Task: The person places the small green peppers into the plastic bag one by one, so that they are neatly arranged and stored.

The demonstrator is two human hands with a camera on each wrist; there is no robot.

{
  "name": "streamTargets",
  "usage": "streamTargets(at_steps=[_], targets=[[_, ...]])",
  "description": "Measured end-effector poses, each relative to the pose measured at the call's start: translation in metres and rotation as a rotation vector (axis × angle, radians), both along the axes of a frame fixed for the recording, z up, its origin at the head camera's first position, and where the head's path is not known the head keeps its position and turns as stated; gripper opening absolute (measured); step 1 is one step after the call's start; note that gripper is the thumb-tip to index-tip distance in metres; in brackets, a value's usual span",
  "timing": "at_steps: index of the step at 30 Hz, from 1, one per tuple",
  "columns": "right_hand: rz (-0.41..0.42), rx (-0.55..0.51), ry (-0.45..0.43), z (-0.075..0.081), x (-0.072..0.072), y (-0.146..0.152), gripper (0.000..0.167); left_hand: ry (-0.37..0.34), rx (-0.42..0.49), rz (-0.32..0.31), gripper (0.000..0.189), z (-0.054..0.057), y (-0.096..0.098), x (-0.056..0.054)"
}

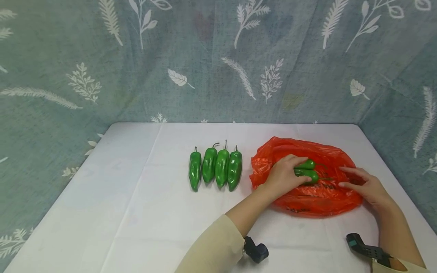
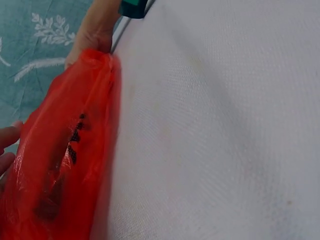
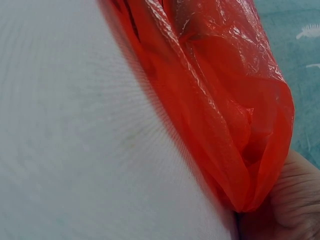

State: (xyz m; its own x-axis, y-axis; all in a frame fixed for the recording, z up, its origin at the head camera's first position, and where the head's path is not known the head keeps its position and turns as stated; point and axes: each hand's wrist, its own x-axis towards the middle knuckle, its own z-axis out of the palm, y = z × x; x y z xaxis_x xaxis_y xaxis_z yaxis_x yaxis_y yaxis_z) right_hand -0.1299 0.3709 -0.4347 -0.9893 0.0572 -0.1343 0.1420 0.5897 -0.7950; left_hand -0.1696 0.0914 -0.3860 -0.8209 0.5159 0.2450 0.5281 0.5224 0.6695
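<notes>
Two green chili peppers (image 1: 310, 175) lie side by side on a red plastic bag (image 1: 307, 201), stems pointing right. My left hand (image 1: 284, 170) reaches across the bag's left part and holds this pair between its fingers and thumb; their left ends are hidden under the hand. At the bag's right edge, my right hand (image 1: 370, 187) rests with fingers and thumb extended onto the plastic. In the right wrist view, part of that hand (image 3: 300, 197) shows beside the folded bag film (image 3: 235, 125). Fingers (image 2: 7, 137) of the left hand appear at the bag's side in the left wrist view.
Left of the bag, several green chili peppers (image 1: 215, 167) stand in a row on the white table (image 1: 153, 216), stems toward the back. A grey-green cloth with white leaf prints (image 1: 205, 64) hangs behind the table. Dark wrist cameras (image 1: 257, 252) sit below both hands.
</notes>
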Motion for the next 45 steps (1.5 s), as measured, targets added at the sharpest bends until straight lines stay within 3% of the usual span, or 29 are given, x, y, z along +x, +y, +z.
streamTargets(at_steps=[8, 14, 25, 35, 45], targets=[[-0.001, -0.006, 0.024, -0.005, 0.003, 0.003, 0.061, -0.005, 0.046, -0.035, 0.061, 0.005, -0.003, 0.005], [-0.007, -0.025, 0.025, -0.003, 0.003, 0.003, 0.060, -0.010, 0.129, -0.074, 0.065, 0.014, -0.007, 0.009], [0.001, -0.004, 0.015, -0.002, 0.002, 0.004, 0.062, 0.133, 0.224, -0.118, 0.069, 0.023, -0.013, 0.015], [0.008, -0.033, 0.038, -0.004, 0.003, 0.002, 0.059, 0.182, 0.226, -0.178, 0.072, 0.040, -0.027, 0.026], [0.011, -0.039, 0.042, -0.003, 0.002, 0.002, 0.058, 0.170, 0.367, -0.236, 0.076, 0.056, -0.047, 0.037]])
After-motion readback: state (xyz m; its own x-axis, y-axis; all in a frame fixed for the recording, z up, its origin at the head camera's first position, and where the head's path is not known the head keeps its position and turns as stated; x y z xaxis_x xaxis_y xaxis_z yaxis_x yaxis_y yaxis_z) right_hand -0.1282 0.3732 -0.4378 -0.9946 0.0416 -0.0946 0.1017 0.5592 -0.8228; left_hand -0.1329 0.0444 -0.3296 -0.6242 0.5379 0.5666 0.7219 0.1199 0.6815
